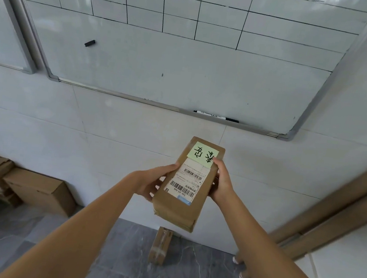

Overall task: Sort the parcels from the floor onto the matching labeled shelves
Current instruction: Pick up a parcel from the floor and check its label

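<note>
Parcel (186,185) is held between both hands, long axis running away from the body. Left hand (152,181) grips the left edge, right hand (221,182) the right. Note characters probably face away. A second parcel (160,246) lies on the floor below the hands.

Single head view, facing forward and down, hands close

Bare hands: two, a left hand (150,183) and a right hand (220,184).
Held brown cardboard parcel (185,198): one.
Yellow-green handwritten sticky note (203,154): one.
Small taped brown parcel on the floor (160,244): one.
Wall-mounted whiteboards: two, a large gridded one (174,69) and a second at the left edge (2,38).
Black-capped white marker pen (216,116): one.
</note>
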Tool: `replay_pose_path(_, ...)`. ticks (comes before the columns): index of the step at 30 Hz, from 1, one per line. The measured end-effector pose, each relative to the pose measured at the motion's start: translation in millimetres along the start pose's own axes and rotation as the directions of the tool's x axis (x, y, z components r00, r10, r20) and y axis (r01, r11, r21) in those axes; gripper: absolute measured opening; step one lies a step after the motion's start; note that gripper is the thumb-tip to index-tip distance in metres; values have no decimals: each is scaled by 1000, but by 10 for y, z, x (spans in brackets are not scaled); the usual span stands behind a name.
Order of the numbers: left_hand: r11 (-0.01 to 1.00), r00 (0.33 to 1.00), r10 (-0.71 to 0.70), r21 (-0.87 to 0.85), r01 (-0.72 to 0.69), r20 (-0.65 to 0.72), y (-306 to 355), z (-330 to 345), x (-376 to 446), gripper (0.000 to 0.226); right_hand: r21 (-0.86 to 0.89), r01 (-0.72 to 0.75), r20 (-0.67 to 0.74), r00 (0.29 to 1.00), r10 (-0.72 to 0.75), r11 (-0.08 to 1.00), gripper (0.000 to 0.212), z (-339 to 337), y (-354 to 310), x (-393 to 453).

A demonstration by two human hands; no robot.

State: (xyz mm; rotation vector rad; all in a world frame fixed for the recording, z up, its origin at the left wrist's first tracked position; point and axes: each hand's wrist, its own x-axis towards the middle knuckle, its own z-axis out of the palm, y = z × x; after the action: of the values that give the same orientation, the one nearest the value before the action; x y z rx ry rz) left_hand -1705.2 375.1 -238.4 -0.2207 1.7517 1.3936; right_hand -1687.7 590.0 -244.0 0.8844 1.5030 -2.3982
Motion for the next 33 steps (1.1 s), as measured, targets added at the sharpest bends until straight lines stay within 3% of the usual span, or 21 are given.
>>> replay_pose_path(5, 988, 981, -107, -92, 123, 163, -45, -133, -133, 64, 143, 8, -54, 999, 0, 990, 44, -27, -64, 14)
replay_pose_path(8, 986, 983, -72, -137, 96, 167, -86, -197, -152, 76, 257, -16, -57, 998, 32, 966, 36, -26, -102, 13)
replay_pose_path(12, 968, 998, 52, -246, -55, -20, -110, -237, -100, 74, 325, -27, -81, 995, 56, 945, 40, -25, -60, 57)
replay_pose_path(16, 886, 966, 142, -407, -222, -217, -108, -213, -57, 35, 342, -52, -44, 996, 71, 938, 31, -35, 55, 119)
replay_pose_path(19, 884, 940, 151, -383, -266, -305, -142, -240, -29, 40, 355, -53, -17, 998, 63, 933, 37, -36, 41, 125)
replay_pose_path(24, 877, 918, 142, -383, -290, -369, -223, -414, -117, 54, 235, -60, -18, 998, 67, 970, 35, -269, -185, 123)
replay_pose_path(28, 843, 941, 129, -466, -270, -312, -266, -533, -136, 59, -96, -97, 89, 990, 105, 991, 52, -453, -287, 154)
replay_pose_path(33, 819, 955, 163, -506, -271, -247, -194, -410, -188, 41, -141, -109, 201, 970, 137, 984, 50, -473, -360, 82)
